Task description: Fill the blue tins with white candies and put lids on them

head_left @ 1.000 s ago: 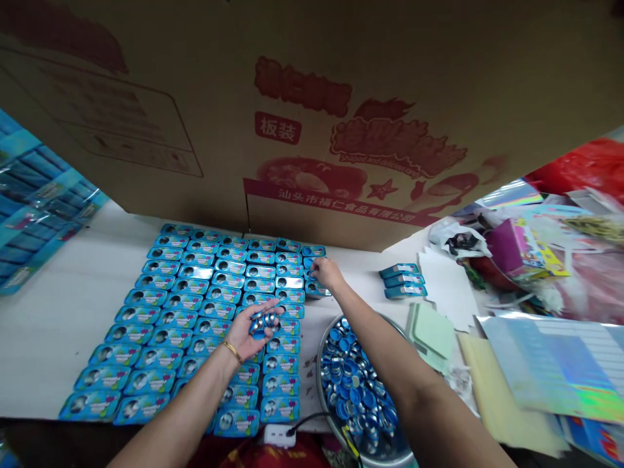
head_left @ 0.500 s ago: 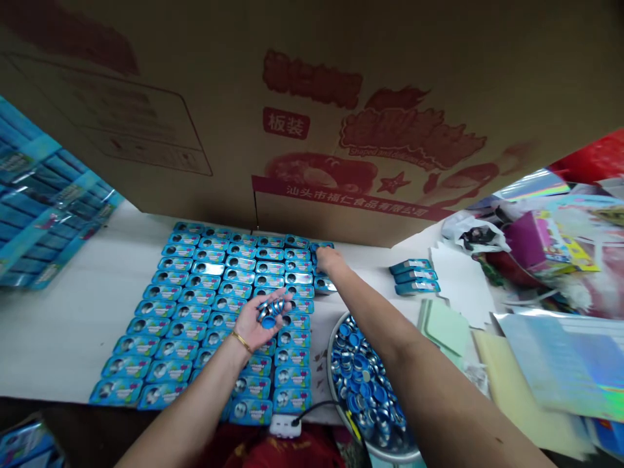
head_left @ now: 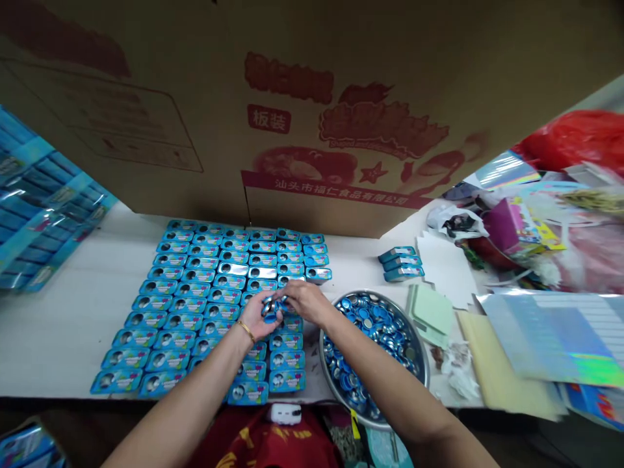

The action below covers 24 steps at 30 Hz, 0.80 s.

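Observation:
Rows of small blue rectangular tins with round holes lie side by side on a white table. My left hand, palm up with a gold bracelet at the wrist, cups several small blue and silver round caps above the tins. My right hand reaches into that palm, its fingertips pinching at the caps. Just right of my hands stands a round metal bowl full of the same blue caps.
A big cardboard box with red print looms over the back of the table. Three more blue tins lie apart at the right, next to green paper, holographic sheets and clutter. Packed blue trays stand at the left.
My right hand has drawn back from the far right column of tins to my left palm. My left hand stayed over the tins holding the caps.

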### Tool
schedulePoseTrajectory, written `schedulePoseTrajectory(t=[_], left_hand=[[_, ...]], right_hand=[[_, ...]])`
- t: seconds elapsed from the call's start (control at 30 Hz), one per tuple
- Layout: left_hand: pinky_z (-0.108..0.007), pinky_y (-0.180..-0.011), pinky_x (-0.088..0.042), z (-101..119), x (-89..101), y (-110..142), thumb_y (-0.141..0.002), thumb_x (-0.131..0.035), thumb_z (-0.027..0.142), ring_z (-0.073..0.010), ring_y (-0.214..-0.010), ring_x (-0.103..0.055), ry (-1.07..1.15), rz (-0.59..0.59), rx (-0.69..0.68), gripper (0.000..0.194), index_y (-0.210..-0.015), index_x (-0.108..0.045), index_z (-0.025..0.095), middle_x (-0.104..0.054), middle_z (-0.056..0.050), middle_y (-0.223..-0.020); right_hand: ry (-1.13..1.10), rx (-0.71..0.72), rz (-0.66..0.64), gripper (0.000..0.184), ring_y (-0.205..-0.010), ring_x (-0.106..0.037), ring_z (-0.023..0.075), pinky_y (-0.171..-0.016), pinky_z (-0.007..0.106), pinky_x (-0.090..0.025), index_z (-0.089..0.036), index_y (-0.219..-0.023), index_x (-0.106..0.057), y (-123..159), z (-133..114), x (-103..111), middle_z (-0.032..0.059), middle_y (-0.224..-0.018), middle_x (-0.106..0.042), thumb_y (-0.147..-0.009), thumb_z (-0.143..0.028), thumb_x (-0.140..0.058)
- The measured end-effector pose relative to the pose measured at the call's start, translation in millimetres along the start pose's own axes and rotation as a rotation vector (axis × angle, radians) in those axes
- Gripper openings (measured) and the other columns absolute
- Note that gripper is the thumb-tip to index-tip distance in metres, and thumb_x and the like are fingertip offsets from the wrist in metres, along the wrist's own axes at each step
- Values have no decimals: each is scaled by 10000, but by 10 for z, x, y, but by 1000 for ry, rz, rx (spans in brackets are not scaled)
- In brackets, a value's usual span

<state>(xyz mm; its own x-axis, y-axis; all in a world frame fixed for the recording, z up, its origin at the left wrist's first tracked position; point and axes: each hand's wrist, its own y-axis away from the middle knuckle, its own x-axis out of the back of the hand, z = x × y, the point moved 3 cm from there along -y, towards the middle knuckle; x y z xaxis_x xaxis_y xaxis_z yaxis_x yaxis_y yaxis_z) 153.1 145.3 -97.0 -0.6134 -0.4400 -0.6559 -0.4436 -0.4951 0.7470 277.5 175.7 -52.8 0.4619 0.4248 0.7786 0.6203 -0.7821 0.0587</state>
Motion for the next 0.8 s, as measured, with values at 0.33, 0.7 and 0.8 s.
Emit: schedulePoseTrajectory(t=[0.33,0.7,0.8], left_hand=[[-235,-531,-503,37,95,49,-742,-496,187,-207,-848,-608,83,-70,-59,333,-1065,-521,114,-591,-140,-1038],[-326,-687,-504,156,0,73,-765,-436,198,-236,-1003,-546,120,-145,-88,381,-1135,-482,125,-566,-132,-1113],[-233,-516,-478,174,12,28,-759,-438,200,-217,-885,-594,90,-140,-52,348,-1088,-504,110,-607,-140,-1002]], right_hand=[[378,-795,-130,314,-899,-569,206,-688,246,-421,-177,-989,-564,-271,942,347,97,-967,-616,-684,-240,-600],[424,-752,-296,423,-918,-567,229,-721,287,-442,-182,-1009,-569,-509,856,357,108,-978,-610,-602,-221,-679],[286,-429,-183,311,-936,-546,165,-775,258,-414,-247,-1045,-558,-447,473,262,47,-1023,-592,-735,-276,-561]])
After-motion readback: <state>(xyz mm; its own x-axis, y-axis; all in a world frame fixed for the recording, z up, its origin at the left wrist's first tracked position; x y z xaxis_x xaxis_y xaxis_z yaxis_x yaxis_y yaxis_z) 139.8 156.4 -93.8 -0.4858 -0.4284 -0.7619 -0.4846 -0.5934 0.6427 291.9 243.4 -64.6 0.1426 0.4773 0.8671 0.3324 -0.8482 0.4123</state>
